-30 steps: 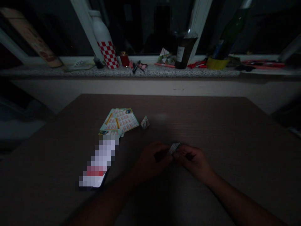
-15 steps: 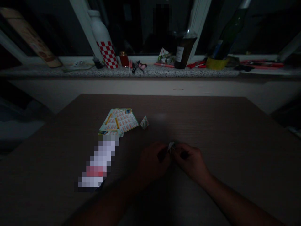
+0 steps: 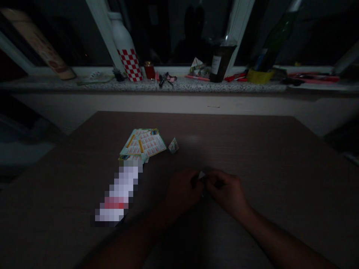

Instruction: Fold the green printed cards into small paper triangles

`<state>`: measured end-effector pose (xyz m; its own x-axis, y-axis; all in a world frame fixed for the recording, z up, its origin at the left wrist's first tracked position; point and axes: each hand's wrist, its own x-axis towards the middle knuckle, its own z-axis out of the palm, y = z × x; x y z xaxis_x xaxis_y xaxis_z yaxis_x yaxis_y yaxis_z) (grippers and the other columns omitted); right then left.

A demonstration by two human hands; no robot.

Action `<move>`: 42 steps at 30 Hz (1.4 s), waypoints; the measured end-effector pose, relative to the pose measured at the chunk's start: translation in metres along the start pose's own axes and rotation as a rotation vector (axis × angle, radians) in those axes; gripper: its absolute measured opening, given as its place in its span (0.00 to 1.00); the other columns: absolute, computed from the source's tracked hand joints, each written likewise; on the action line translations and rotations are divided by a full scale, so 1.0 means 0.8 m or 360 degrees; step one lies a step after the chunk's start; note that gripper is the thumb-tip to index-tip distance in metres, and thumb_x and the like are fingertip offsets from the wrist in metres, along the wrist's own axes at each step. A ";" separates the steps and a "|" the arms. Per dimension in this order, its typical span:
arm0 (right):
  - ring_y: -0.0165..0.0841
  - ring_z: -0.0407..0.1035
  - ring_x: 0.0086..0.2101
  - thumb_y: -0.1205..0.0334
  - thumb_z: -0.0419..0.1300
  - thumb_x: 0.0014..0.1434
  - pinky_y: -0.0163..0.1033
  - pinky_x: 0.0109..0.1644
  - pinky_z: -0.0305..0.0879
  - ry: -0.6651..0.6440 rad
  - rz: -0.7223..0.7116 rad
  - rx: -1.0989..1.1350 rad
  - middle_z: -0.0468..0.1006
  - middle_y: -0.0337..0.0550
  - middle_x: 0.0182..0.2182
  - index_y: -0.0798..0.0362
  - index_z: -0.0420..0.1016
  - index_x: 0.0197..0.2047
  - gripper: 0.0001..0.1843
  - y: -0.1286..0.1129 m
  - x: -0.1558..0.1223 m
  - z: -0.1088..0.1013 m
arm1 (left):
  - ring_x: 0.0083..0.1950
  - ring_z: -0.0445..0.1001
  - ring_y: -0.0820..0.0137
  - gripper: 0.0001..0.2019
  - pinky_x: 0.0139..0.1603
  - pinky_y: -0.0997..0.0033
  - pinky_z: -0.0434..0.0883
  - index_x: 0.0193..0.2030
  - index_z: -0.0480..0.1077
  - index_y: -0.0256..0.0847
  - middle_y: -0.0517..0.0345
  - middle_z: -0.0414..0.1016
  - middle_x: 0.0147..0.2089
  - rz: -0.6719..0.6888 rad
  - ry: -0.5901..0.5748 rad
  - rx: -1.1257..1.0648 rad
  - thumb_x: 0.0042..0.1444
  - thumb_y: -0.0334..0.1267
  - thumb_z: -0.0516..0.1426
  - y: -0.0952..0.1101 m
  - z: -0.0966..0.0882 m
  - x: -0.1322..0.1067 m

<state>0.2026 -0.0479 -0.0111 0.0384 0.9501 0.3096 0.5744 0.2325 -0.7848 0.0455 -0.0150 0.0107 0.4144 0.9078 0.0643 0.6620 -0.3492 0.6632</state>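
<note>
Between my fingertips is a small piece of folded paper (image 3: 201, 175), its pale pointed tip showing above them. My left hand (image 3: 185, 188) is closed on it from the left, with finger and thumb pinched. From the other side my right hand (image 3: 226, 186) pinches it too, fingers curled. Most of the paper is hidden by the fingers, and the light is dim. Beyond my left hand, a small folded paper shape (image 3: 174, 145) stands on the table beside a fanned stack of printed paper sheets (image 3: 151, 144).
A blurred-out phone-like object (image 3: 119, 194) lies left of my hands on the wooden table (image 3: 252, 149). Along the granite windowsill (image 3: 179, 86) stand a checkered white bottle (image 3: 127, 52), a small red jar (image 3: 149, 70), a dark plastic cup (image 3: 221, 61) and a green bottle (image 3: 277, 41).
The folded paper has shifted slightly down and left between my fingers, and its visible tip has turned. Both hands stay nearly in place, and the view has shifted slightly.
</note>
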 end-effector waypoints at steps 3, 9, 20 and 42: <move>0.29 0.69 0.21 0.67 0.58 0.50 0.31 0.26 0.64 -0.0002 0.0073 0.0079 0.74 0.36 0.20 0.53 0.76 0.29 0.05 0.000 -0.001 0.000 | 0.31 0.70 0.68 0.08 0.32 0.70 0.61 0.33 0.73 0.38 0.56 0.74 0.30 -0.0035 0.0004 -0.0049 0.53 0.35 0.54 0.001 0.000 -0.001; 0.28 0.68 0.21 0.66 0.60 0.49 0.31 0.25 0.64 0.0024 0.0191 0.0303 0.73 0.36 0.20 0.53 0.74 0.29 0.02 -0.004 0.000 0.001 | 0.29 0.68 0.70 0.06 0.30 0.72 0.60 0.31 0.72 0.37 0.59 0.71 0.27 -0.0094 0.0021 -0.0277 0.51 0.37 0.55 0.003 -0.004 -0.004; 0.31 0.73 0.29 0.68 0.61 0.56 0.34 0.33 0.70 0.0048 -0.0387 0.0170 0.79 0.41 0.31 0.50 0.74 0.43 0.10 -0.009 -0.004 -0.010 | 0.26 0.61 0.75 0.09 0.26 0.76 0.58 0.27 0.67 0.37 0.63 0.64 0.23 -0.0341 -0.0144 -0.1230 0.47 0.41 0.59 -0.010 -0.002 0.005; 0.37 0.76 0.41 0.65 0.57 0.62 0.40 0.44 0.76 -0.0083 -0.0665 -0.0296 0.79 0.50 0.43 0.50 0.71 0.53 0.15 -0.013 -0.002 -0.011 | 0.23 0.64 0.77 0.10 0.25 0.77 0.60 0.25 0.72 0.36 0.63 0.68 0.21 -0.0595 -0.0160 -0.1664 0.39 0.40 0.65 -0.004 -0.005 0.005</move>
<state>0.2037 -0.0540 0.0012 -0.2662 0.7932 0.5476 0.6692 0.5610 -0.4873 0.0424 -0.0088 0.0118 0.3789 0.8755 -0.2998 -0.0766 0.3525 0.9327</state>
